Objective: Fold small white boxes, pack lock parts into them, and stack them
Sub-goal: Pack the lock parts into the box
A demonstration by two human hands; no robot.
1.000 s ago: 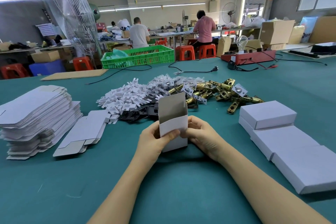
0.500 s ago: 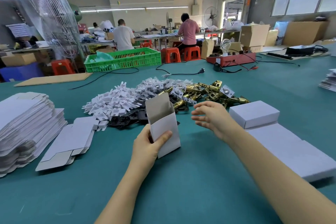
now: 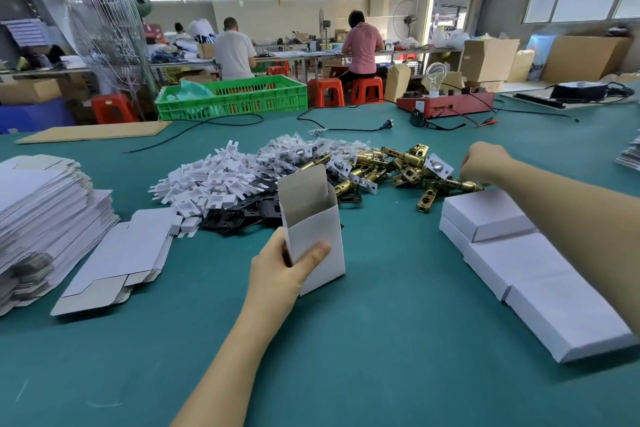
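Head view: left hand (image 3: 277, 269) round box (image 3: 317, 239), upright

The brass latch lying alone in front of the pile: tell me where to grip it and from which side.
Pinch the brass latch across the middle of its narrow barrel, fingers coming down from above. It lies flat on the green table, tilted, apart from the brass pile, with the closed white boxes just right of it, so a top approach looks clearest.

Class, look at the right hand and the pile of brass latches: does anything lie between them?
Nothing visible does. The right hand is already at the far right edge of the brass latches, fingers curled down among them. The left hand holds the open box upright nearby.
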